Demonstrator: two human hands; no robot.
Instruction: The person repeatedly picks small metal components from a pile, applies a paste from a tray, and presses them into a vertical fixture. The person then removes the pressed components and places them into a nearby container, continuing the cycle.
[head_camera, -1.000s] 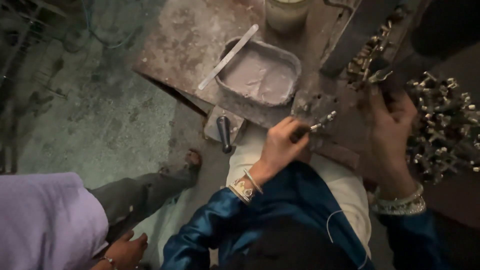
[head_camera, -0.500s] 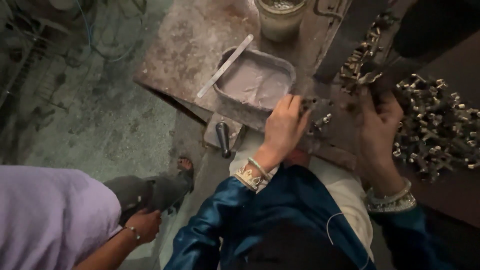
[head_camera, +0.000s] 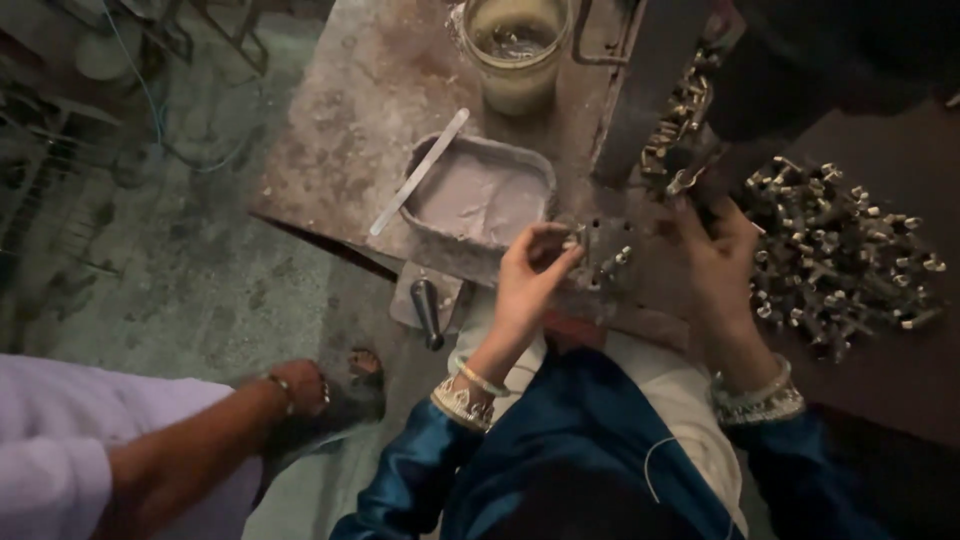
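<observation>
Small metal part (head_camera: 572, 240) pinched in left hand (head_camera: 528, 275) fingertips, right hand (head_camera: 722, 255) fingers curled, touching metal parts pile (head_camera: 845, 255)

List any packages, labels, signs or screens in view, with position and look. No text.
No labels, signs or screens show.
Containers only:
Glass jar: top centre of the rusty bench, round, clear, murky yellowish contents.
Metal tray: mid-bench, by the left hand, rounded rectangle, grey paste inside, flat pale stick across its rim.
</observation>
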